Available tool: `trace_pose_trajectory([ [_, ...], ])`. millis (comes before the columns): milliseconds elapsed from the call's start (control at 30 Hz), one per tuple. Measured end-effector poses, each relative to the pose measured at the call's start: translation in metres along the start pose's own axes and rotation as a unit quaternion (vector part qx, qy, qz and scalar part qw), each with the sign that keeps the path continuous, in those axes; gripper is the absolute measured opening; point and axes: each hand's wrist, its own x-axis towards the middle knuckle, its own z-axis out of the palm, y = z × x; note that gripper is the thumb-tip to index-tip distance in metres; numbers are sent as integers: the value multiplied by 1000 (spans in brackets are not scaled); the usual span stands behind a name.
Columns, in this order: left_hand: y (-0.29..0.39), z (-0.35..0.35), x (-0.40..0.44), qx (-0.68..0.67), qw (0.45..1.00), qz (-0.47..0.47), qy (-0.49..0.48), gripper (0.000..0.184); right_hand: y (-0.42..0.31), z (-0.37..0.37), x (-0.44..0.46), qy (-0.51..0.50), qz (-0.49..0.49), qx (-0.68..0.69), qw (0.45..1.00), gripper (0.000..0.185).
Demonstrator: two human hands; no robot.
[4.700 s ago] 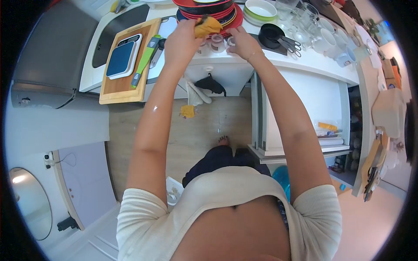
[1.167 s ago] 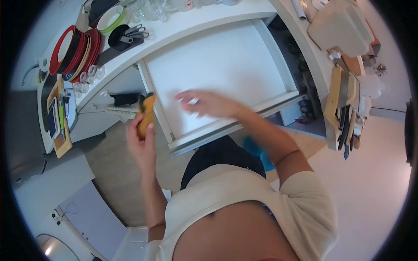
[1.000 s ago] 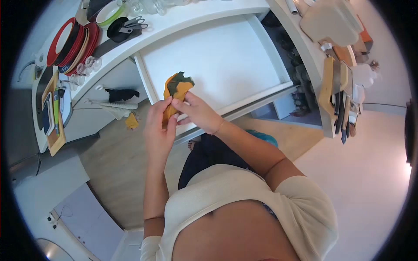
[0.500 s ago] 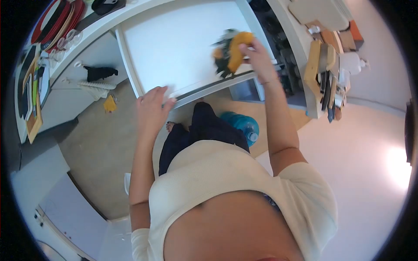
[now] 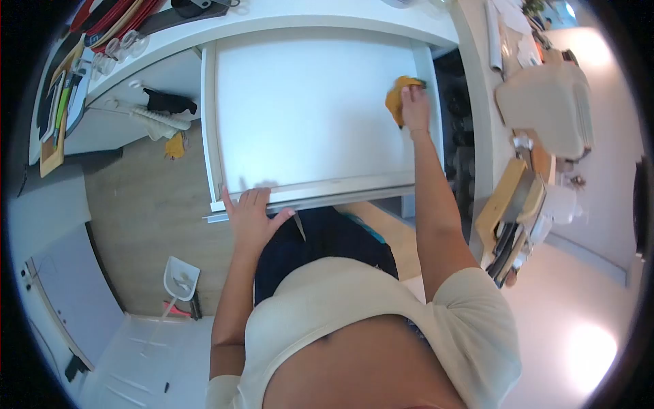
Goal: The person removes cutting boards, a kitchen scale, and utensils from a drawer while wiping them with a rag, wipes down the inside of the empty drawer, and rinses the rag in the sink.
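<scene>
A white drawer [image 5: 306,116] is pulled out in front of me, its bare bottom showing. My right hand [image 5: 415,109] is inside it, near the right wall, closed on a yellow cloth [image 5: 395,102] with a dark green patch. The cloth is bunched under the fingers and touches the drawer bottom. At the drawer's near left corner, my left hand [image 5: 253,219] has its fingers hooked over the front panel, with the thumb spread on the outer side.
A white counter [image 5: 300,26] runs behind the drawer. Red and black plates [image 5: 122,20] and glasses [image 5: 122,51] stand at its left. Dark bottles [image 5: 462,136] fill the gap right of the drawer. Farther right is a wooden knife block [image 5: 501,204]. A dustpan [image 5: 181,278] is on the floor.
My right hand has brought the yellow cloth down from above the drawer's front onto its bottom by the right wall. My left hand now hooks over the front panel. The view has shifted.
</scene>
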Motion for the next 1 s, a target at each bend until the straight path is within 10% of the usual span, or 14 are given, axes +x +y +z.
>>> trace_pose_trajectory([
  [167,-1,14,0,-14,998,-48,40,50,-31,30,45,-97,-91,-333,933,52],
  [233,-3,19,1,-28,997,-48,50,48,9,93,86,121,-125,-138,975,47],
  [500,-10,25,1,-16,997,-59,43,53,-31,127,218,-46,-123,-261,956,47],
  [867,-11,30,2,-29,993,-74,90,48,-194,146,134,-12,-193,-77,978,57],
  [1000,-12,23,6,-22,990,-64,121,41,-270,165,110,-140,-258,49,955,60],
])
